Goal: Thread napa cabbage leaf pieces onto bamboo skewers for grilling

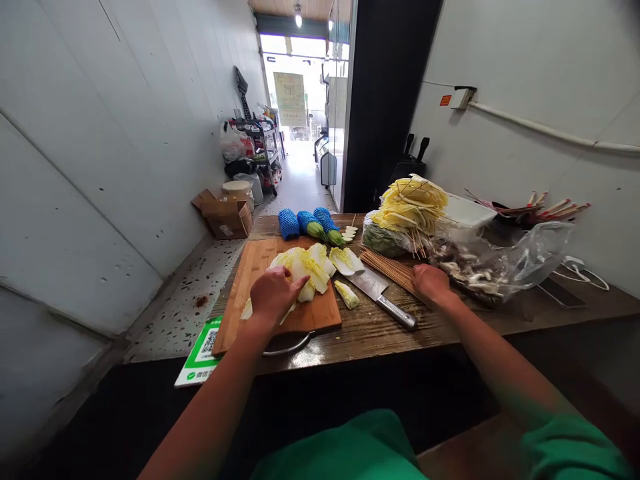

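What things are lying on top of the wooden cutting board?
On the cutting board lie overlapping cabbage leaves, with the left hand over them. What is beneath the leaves and the hand cannot be seen.

Partly hidden features. The left hand (273,293) conceals its own curled fingers and part of the cabbage leaves (313,267); whether it grips a leaf cannot be told. The fingertips of the right hand (431,283) are obscured, as is part of the skewers (387,267). A leaf covers the far end of the knife (370,283). The cutting board (255,260) overlaps the sign (203,347). The poster's (291,100) lettering is illegible; the frame crops the green sleeve (570,443).
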`<state>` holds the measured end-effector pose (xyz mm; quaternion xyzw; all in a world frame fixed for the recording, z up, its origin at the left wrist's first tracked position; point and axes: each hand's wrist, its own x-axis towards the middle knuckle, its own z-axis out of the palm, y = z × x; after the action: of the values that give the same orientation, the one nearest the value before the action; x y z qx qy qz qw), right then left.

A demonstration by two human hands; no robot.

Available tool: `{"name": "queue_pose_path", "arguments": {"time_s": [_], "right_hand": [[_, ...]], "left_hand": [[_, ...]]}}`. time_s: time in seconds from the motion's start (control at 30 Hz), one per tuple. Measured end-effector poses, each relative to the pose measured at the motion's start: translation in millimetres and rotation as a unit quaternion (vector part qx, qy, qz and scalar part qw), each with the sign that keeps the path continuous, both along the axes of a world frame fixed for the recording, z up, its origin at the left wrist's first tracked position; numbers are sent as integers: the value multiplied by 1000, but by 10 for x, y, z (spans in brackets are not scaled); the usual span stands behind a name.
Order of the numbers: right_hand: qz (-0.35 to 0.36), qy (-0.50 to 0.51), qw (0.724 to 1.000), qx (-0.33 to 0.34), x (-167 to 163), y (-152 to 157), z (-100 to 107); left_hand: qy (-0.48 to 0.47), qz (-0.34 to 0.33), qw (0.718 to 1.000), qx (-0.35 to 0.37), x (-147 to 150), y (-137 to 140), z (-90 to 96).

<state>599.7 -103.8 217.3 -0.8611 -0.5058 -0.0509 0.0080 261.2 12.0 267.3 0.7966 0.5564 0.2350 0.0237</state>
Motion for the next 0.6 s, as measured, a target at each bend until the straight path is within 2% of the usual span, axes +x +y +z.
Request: {"name": "queue_pose_path", "arguments": {"time_s": [0.1, 0.17, 0.2, 0.23, 0.3, 0.33, 0.37, 0.4, 0.47, 0.53, 0.6], "right_hand": [[0, 2, 999, 45, -66, -130, 73], [7, 7, 997, 77, -148, -241, 113], [15, 16, 995, 98, -209, -298, 126], [26, 41, 991, 128, -287, -351, 133], [53, 140, 966, 209, -500, -432, 130], [67, 212, 941, 254, -633, -452, 122], [78, 278, 913, 288, -780, -455, 114], [88, 330, 885, 316, -937, -435, 105], [116, 414, 835, 343, -1255, -326, 94], [148, 519, 770, 341, -1550, -129, 93], [164, 645, 667, 334, -1794, 123, 98]], "left_hand": [[-96, -6, 994, -44, -19, 43, 25], [-248, -9, 963, -105, -60, 86, 53], [-341, -17, 927, -154, -82, 110, 70], [-430, -30, 876, -217, -101, 134, 88], [-557, -52, 742, -369, -120, 181, 128], [-588, -54, 678, -438, -116, 200, 146], [-604, -49, 627, -490, -104, 217, 162], [-614, -38, 592, -522, -83, 230, 173], [-629, -12, 563, -537, -28, 244, 185], [-637, 4, 557, -533, 23, 244, 193], [-635, 8, 554, -538, 43, 234, 214]]}}
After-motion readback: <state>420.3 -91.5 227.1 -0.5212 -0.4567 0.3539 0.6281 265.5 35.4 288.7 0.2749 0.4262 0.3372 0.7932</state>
